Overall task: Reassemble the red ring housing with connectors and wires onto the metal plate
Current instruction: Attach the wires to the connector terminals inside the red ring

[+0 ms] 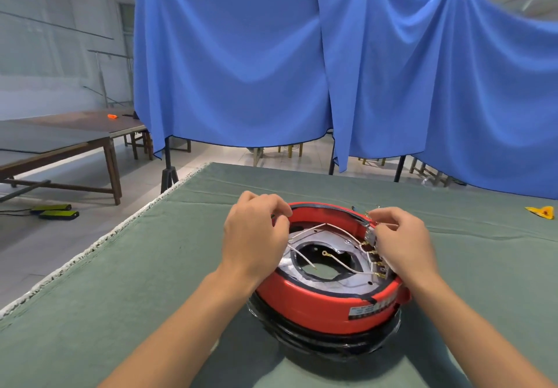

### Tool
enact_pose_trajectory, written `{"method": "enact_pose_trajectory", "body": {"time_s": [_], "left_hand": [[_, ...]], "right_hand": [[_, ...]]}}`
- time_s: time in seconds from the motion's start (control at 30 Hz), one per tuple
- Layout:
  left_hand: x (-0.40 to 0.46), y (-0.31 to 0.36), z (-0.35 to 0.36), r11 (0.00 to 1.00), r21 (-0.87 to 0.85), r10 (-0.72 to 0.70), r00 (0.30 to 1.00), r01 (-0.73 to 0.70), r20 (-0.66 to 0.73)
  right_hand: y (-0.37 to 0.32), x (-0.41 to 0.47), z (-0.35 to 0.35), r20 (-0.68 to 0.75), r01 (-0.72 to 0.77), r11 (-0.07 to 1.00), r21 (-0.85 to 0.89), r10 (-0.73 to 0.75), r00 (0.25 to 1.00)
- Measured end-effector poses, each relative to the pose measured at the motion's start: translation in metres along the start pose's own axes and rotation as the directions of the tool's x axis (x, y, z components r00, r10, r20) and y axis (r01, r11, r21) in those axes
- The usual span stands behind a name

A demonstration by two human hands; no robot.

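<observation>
Blue cloth [271, 64] hangs behind a bench [120, 266] covered in green fabric. Near its front edge sits the red ring housing [320, 306], resting on a black base, with the metal plate [350, 282] inside it. White wires [341, 262] cross the plate to brass connectors [376, 262] on the right wall. The left hand [256, 236] pinches the housing's left rim, grip closed on it. The right hand [404, 242] curls its grip around the connector block.

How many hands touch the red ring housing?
2. The left hand grips the rim of the red ring housing at its far left; the right hand holds the connectors on its right side.
</observation>
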State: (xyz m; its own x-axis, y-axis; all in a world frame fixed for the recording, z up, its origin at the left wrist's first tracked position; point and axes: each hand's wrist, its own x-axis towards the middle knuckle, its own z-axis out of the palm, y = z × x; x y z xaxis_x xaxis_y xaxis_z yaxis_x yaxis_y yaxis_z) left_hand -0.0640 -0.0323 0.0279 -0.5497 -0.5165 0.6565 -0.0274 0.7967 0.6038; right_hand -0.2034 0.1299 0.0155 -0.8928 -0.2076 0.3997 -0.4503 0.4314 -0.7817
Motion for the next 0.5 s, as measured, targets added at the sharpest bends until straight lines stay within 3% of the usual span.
{"method": "enact_pose_trajectory", "body": {"time_s": [0.13,0.23,0.5], "left_hand": [[-0.005,0.032,0.008,0.998,0.011,0.065,0.995,-0.066,0.073],[-0.013,0.053,0.025,0.995,0.057,0.063,0.973,-0.078,0.222],[-0.009,0.056,0.054,0.972,0.116,0.087,0.775,-0.203,0.626]], "right_hand": [[0.001,-0.002,0.006,-0.009,-0.068,0.989,0.13,0.07,0.997],[-0.003,-0.004,0.015,0.015,-0.094,0.976,0.197,0.093,0.996],[0.003,0.015,0.005,0.149,-0.179,0.916,0.36,0.133,0.98]]}}
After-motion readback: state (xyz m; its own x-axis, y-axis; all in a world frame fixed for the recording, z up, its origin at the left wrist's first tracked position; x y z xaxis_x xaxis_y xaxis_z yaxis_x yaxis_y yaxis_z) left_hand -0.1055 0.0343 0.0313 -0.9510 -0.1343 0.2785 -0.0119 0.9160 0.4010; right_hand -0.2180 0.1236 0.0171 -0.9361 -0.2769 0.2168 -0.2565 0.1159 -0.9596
